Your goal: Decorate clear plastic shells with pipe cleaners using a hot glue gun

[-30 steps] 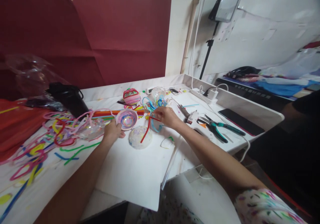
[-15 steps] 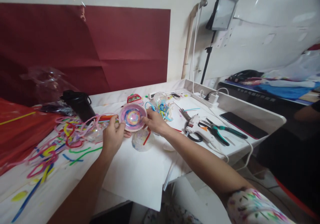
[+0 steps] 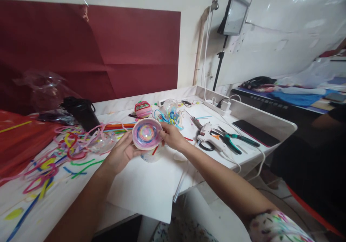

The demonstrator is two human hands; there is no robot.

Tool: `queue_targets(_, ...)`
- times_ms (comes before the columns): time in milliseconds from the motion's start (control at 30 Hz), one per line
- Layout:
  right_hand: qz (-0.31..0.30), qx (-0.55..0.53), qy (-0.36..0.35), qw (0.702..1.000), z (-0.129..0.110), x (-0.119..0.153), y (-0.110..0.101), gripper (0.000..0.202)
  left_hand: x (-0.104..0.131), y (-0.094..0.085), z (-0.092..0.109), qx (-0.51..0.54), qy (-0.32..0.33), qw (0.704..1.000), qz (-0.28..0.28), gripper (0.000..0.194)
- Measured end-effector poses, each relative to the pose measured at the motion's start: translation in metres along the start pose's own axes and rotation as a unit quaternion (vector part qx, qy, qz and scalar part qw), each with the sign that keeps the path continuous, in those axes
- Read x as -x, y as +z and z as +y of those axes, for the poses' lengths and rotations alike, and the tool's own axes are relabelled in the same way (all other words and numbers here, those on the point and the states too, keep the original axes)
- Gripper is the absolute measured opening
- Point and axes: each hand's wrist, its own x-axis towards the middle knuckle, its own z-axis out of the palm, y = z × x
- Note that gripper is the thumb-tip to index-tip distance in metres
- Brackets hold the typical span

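A small round bowl [image 3: 146,133], painted inside with pink, blue and yellow rings, is tilted so its inside faces me. My right hand [image 3: 171,135] pinches its right rim, thumb in front. At its left side, my left hand [image 3: 121,153] cups the edge with fairly straight fingers; the fingers behind the bowl are hidden. Below and behind the bowl, a clear plastic dome [image 3: 151,158] rests on white paper [image 3: 143,191], partly covered. A short red stick piece [image 3: 155,150] shows by the dome.
Coloured pipe cleaners [image 3: 72,144] lie tangled at left beside a black container [image 3: 81,114]. A glue gun [image 3: 209,133], pliers [image 3: 229,141] and a phone [image 3: 255,133] lie at right. A painted dome piece [image 3: 143,109] stands behind. The tray edge [image 3: 290,126] rises at right.
The bowl has come slightly lower and now covers more of the clear dome. My left hand's fingers have straightened from a pinch on the rim. The view has shifted a little.
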Motion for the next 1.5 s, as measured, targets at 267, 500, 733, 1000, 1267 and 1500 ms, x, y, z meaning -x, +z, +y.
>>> queue_targets(267,0.109,0.013,-0.145,0.983,0.007,0.008,0.011,0.045,-0.002,0.002,0.002,0.047,-0.064,0.997,-0.013,0.042)
queue_targets(500,0.16,0.022,-0.198,0.967,0.016,0.002,0.023,0.053,-0.001,0.008,-0.001,0.05,0.045,0.996,-0.061,0.045)
queue_targets(733,0.1,0.0,-0.179,0.979,0.013,0.007,0.02,0.054,-0.002,-0.006,-0.007,-0.002,0.061,0.998,-0.035,0.05)
queue_targets(1000,0.046,-0.213,0.001,0.976,0.013,0.018,0.016,0.043,-0.006,-0.01,-0.012,-0.018,0.09,0.996,-0.011,0.061)
queue_targets(1267,0.058,-0.383,0.073,0.919,-0.002,0.023,0.018,0.039,-0.006,-0.014,-0.016,-0.027,0.114,0.993,0.004,0.072)
queue_targets(1500,0.05,-0.409,0.09,0.907,-0.004,0.027,0.021,0.047,-0.005,-0.02,-0.018,-0.025,0.115,0.993,-0.02,0.076)
